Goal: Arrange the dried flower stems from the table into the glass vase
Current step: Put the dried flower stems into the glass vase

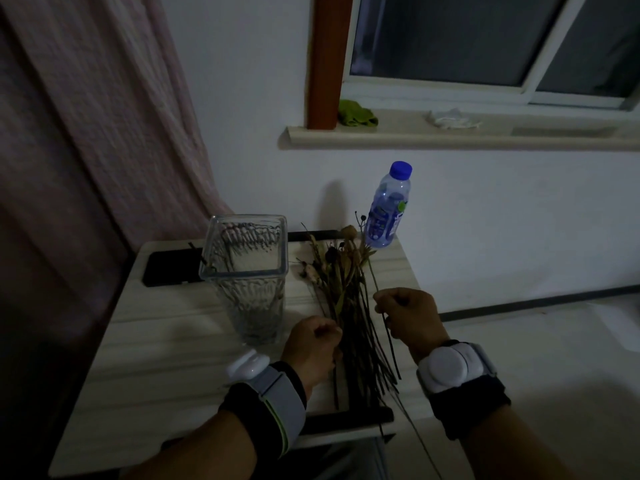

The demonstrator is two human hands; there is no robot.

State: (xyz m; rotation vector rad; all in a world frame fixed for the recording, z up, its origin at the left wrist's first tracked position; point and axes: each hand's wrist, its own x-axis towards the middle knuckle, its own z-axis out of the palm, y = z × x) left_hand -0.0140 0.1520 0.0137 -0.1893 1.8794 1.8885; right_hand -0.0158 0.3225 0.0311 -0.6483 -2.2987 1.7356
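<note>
Dried, brittle stems (349, 317) weigh little; pinch low on the stalk. Right hand (410, 315) fingers pinch one stem; left hand (313, 346) grips another, right of vase (247, 271).

The scene is dim. Both forearms are cut off by the bottom edge. The right hand (408, 317) covers part of one stem (372, 271). The vase (247, 271) hides part of the black object (166, 268) behind it. The bottle (388, 209) label is unreadable.
</note>
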